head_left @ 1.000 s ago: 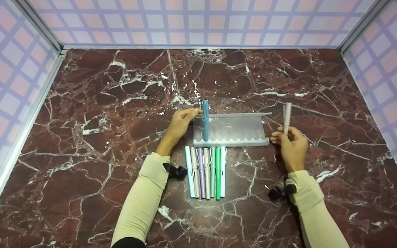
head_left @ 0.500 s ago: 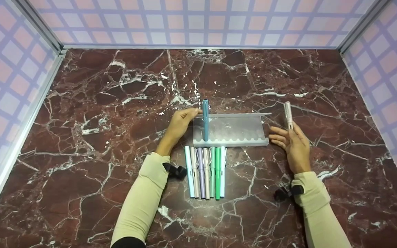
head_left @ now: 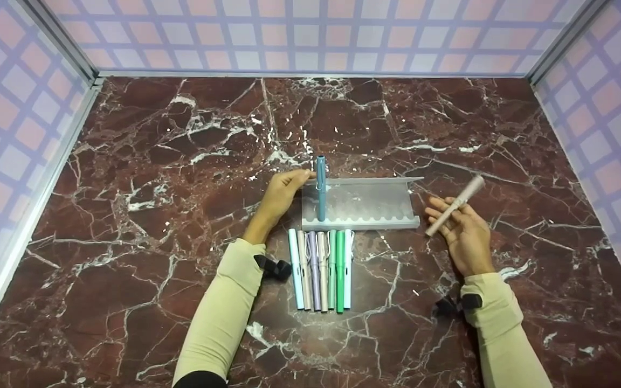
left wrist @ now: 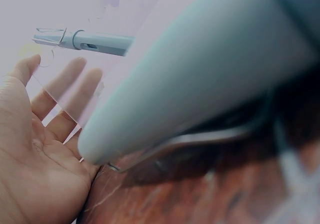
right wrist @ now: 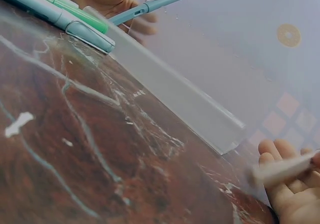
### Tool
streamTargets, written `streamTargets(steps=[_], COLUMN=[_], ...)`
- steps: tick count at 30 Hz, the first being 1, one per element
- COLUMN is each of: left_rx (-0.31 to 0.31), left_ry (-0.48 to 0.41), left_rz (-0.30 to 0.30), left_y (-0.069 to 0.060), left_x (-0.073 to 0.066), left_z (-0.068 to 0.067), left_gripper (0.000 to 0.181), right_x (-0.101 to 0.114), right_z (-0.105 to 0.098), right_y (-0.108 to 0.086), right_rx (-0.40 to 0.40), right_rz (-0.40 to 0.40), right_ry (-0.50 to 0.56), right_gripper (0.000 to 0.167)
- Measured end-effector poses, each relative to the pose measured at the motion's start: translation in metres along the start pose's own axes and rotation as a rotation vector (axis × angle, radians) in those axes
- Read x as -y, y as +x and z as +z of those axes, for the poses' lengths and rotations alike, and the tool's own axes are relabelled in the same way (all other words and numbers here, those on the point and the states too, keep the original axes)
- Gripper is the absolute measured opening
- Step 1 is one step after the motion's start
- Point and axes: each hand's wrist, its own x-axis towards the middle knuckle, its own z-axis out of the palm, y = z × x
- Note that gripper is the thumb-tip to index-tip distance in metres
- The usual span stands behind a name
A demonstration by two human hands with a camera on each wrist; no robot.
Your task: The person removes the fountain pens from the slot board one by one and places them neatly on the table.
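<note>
My left hand (head_left: 278, 198) grips the left upper edge of a clear plastic pen stand (head_left: 375, 200). In the left wrist view its fingers show through the see-through panel, with the thumb in front. One blue pen (head_left: 321, 188) stands in the leftmost part of the stand's notched front ledge. To the right of the stand, my right hand (head_left: 471, 242) is turned palm up and holds a pale beige-pink pen (head_left: 453, 207) slanting across its fingers. That pen (right wrist: 287, 170) is blurred in the right wrist view, and the thumb is mostly cut off there.
Several capped pens lie side by side in front of the stand, among them a purple pen (head_left: 315, 269), a bright green pen (head_left: 341, 272) and a light blue pen (head_left: 296, 269). The table (head_left: 154, 302) is dark red marble, bounded by checked walls (head_left: 310, 35).
My right hand has rolled palm up and shifted slightly right, and its pen has tipped from upright to a slant. The left hand, stand and blue pen have stayed put.
</note>
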Motion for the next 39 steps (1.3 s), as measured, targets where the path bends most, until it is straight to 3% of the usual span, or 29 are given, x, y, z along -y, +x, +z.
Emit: streamTargets(steps=[9,16,23,29,39], left_rx=[-0.001,0.002,-0.011,-0.006,-0.006], left_ry=[-0.01,-0.027,0.041,0.031,0.035], left_rz=[0.004,-0.004,0.022,0.014,0.015], left_y=[0.0,0.001,0.001,0.0,0.0], left_x=[0.0,-0.001,-0.001,0.001,0.001], left_z=[0.001,0.002,0.001,0.0,0.0], left_gripper=[0.026,0.026,0.026,0.027,0.027], right_x=[-0.003,-0.003,-0.003,-0.005,-0.009], right_z=[0.001,0.001,-0.001,0.0,0.004], right_y=[-0.003,-0.009,-0.016,-0.021,-0.031], right_rx=[-0.052,-0.044,-0.029,-0.011,0.002], right_rz=[-0.033,-0.052,-0.023,-0.018,-0.04], right_ry=[-0.01,-0.109,-0.173,-0.238,-0.397], right_gripper=[0.021,0.025,0.038,0.047,0.041])
